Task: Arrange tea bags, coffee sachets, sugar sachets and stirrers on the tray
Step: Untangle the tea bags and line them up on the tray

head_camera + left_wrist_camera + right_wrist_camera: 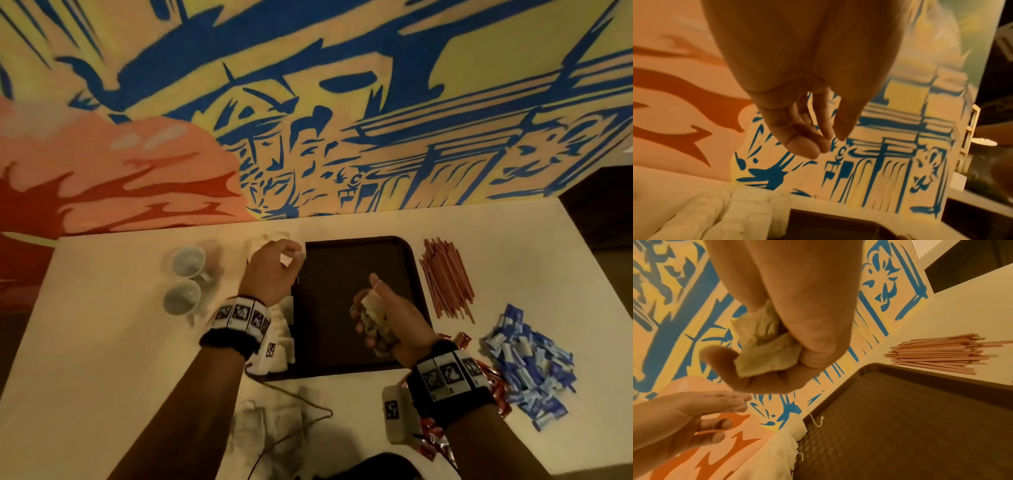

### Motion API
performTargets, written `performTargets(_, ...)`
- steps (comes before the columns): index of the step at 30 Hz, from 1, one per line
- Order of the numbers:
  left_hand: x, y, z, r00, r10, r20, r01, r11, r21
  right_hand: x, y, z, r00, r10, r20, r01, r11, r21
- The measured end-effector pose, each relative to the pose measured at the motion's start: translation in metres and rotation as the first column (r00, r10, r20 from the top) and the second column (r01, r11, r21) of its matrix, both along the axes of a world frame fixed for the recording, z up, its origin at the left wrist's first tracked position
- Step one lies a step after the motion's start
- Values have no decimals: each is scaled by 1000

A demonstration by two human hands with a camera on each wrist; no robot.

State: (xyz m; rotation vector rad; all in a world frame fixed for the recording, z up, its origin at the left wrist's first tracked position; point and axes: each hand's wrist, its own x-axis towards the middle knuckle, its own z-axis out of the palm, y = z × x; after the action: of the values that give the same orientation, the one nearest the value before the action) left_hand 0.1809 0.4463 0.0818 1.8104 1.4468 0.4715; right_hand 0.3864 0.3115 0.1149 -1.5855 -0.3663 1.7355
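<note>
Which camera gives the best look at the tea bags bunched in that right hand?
The right wrist view: the tea bags fill the middle of the picture, crumpled inside the curled fingers of the right hand. The head view shows them small and partly covered by that hand, above the tray. The left wrist view does not show them.

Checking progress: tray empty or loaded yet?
Empty. The tray shows bare brown surface; the right hand holds tea bags above it.

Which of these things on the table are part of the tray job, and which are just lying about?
Part of the job:
tray
tea bags in the right hand
stirrers
blue sachets
red sachets

Lying about:
two cups
cord
</note>
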Motion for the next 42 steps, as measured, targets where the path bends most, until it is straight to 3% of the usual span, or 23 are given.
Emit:
performTargets(6, 5, -97, 54, 982, -104, 156, 123, 986, -117, -6, -21, 19, 997, 41, -58, -37, 998, 59)
performTargets(10, 14, -142, 74, 963, -165, 212, 182, 981, -63, -8, -39, 40, 992, 116, -56, -111, 991, 80)
performTargets(15, 23, -172, 91, 953, -135, 272, 139, 990, 4, -12, -60, 61, 961, 276, 10, -274, 950, 151)
performTargets(24, 27, -211, 114, 926, -4, 377, 2, 1000, 6, -9, -89, 78, 950, 312, 7, -300, 906, 298)
performTargets(29, 26, -231, 125, 867, 83, 491, -80, 996, -28, -2, -107, 87, 932, 342, -122, -277, 887, 369)
performTargets(34, 23, -257, 131, 766, 99, 636, -28, 992, -121, 11, -128, 84, 901, 299, -313, -152, 896, 418)
performTargets(38, 26, -273, 135, 730, 135, 670, -36, 986, -160, 13, -139, 83, 937, 303, -177, -188, 859, 476)
performTargets(42, 28, -279, 137, 747, 140, 649, -53, 987, -152, 14, -147, 77, 960, 261, -103, -176, 846, 503)
